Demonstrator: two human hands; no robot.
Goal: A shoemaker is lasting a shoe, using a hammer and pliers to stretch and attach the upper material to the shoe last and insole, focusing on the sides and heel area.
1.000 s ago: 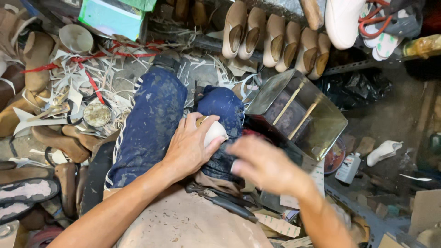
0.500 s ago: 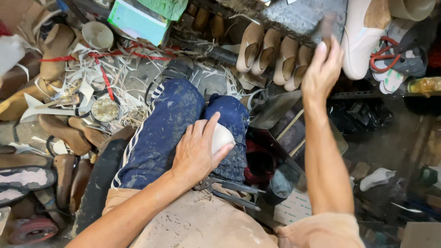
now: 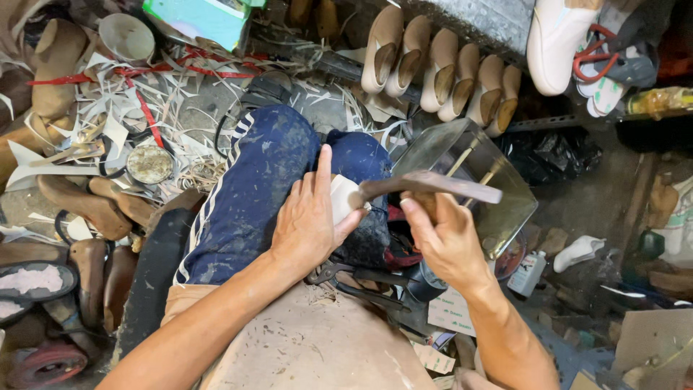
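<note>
My left hand [image 3: 309, 220] presses a small white shoe piece [image 3: 343, 198] against my knee, on the stained blue trousers [image 3: 249, 195]. My right hand [image 3: 442, 235] grips the brown handle of a hammer [image 3: 426, 184]. The hammer lies level, and its head touches the right side of the white piece. Most of the white piece is hidden under my left palm.
A row of beige shoe soles [image 3: 440, 65] stands on a shelf at the top. A shiny metal tin [image 3: 469, 170] sits right of my knee. White scraps and red strips [image 3: 144, 108] litter the floor at left, beside brown shoe lasts [image 3: 86, 209]. Pliers [image 3: 346, 278] lie near my lap.
My right hand has come down from the shelf at the top, now holding a hammer against the white piece. My left hand has stayed on the piece.
</note>
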